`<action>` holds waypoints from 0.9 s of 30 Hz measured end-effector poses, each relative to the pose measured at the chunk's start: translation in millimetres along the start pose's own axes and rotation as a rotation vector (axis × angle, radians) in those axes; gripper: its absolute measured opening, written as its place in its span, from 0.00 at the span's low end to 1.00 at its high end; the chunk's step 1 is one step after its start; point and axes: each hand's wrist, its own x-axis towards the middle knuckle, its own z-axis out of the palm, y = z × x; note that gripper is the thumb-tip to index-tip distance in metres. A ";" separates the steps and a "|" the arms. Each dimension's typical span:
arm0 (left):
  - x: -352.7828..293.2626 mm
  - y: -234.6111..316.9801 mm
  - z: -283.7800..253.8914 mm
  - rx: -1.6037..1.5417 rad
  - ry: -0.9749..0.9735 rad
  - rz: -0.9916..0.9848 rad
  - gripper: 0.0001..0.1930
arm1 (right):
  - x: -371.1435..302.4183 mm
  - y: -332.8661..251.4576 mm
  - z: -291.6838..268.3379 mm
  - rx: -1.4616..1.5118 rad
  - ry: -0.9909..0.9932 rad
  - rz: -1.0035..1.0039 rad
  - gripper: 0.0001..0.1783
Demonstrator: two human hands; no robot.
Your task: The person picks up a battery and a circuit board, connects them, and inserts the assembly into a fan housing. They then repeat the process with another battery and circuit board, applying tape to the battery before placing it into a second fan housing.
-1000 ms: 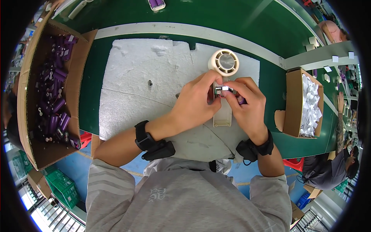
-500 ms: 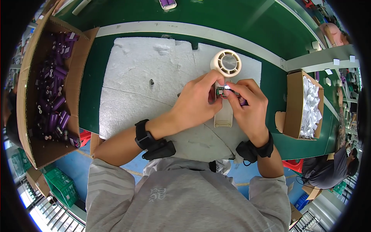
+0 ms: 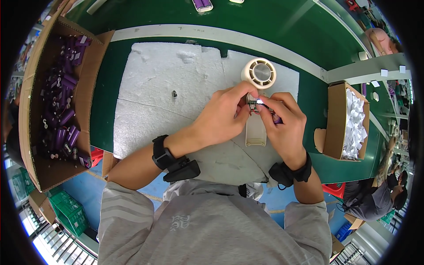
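Observation:
A cream handheld fan point(image 3: 260, 73) lies on a white foam board point(image 3: 154, 84), its round head away from me and its opened handle point(image 3: 255, 132) toward me. A small green circuit board point(image 3: 252, 103) with thin red wires shows at the top of the handle. My left hand point(image 3: 225, 110) grips the handle beside the circuit board with thumb and forefinger. Close by, my right hand point(image 3: 285, 119) pinches a small white piece point(image 3: 259, 101) against the board. A purple battery point(image 3: 277, 119) shows under the right fingers; how it is held is partly hidden.
A cardboard box of purple batteries point(image 3: 99, 57) stands at left, and a smaller box of white pieces point(image 3: 335, 119) at right. Purple batteries in a cream shell point(image 3: 202, 5) lie on the green bench beyond a pale rail point(image 3: 212, 33). A co-worker point(image 3: 371, 198) sits at the right.
Both hands keep almost the same place, with slight finger shifts at the circuit board. The cream shell on the far bench has moved right, and another has come into view beside it.

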 end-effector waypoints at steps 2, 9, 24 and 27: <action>0.6 0.4 -0.5 -0.001 0.001 0.005 0.15 | -0.2 0.9 0.1 0.005 0.003 -0.002 0.11; 1.8 0.5 -0.6 -0.051 0.029 0.018 0.15 | 0.1 3.2 -0.1 -0.025 -0.003 -0.023 0.11; 5.7 -3.2 -6.4 0.216 0.012 0.164 0.20 | 12.9 3.2 -22.3 0.169 -0.476 0.395 0.20; 7.7 -0.5 -13.1 0.197 0.011 0.158 0.21 | 10.3 6.5 -38.0 0.519 -0.591 0.371 0.27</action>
